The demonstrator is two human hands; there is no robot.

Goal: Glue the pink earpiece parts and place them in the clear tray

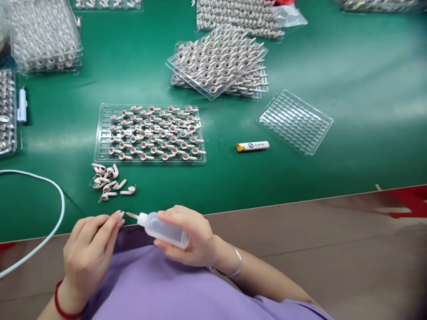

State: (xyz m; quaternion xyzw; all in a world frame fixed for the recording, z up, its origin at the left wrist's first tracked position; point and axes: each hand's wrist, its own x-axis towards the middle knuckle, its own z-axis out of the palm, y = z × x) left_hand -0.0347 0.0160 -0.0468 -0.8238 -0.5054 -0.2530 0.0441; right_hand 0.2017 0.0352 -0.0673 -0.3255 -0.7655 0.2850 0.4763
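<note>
Between thumb and fingertips, my left hand [91, 249] pinches a small white earbud shell [120, 216], mostly covered by the fingers. My right hand [188, 235] is wrapped round a translucent squeeze bottle [165, 229], tilted with its thin nozzle pointing left. The nozzle tip [130, 214] is close to the earbud shell; whether they touch I cannot tell. Just beyond my left hand lies a loose pile of white earbud shells [106, 180], some with fine wires sticking out. Behind the pile, a clear plastic tray [100, 149] holds rows of earbud shells, its left columns bare.
A white lighter [255, 146] and a bare clear tray [296, 122] lie to the right. Stacked filled trays [218, 62] stand at the back, more filled trays [45, 40] at far left. A white cable [62, 200] loops over the table's left front edge.
</note>
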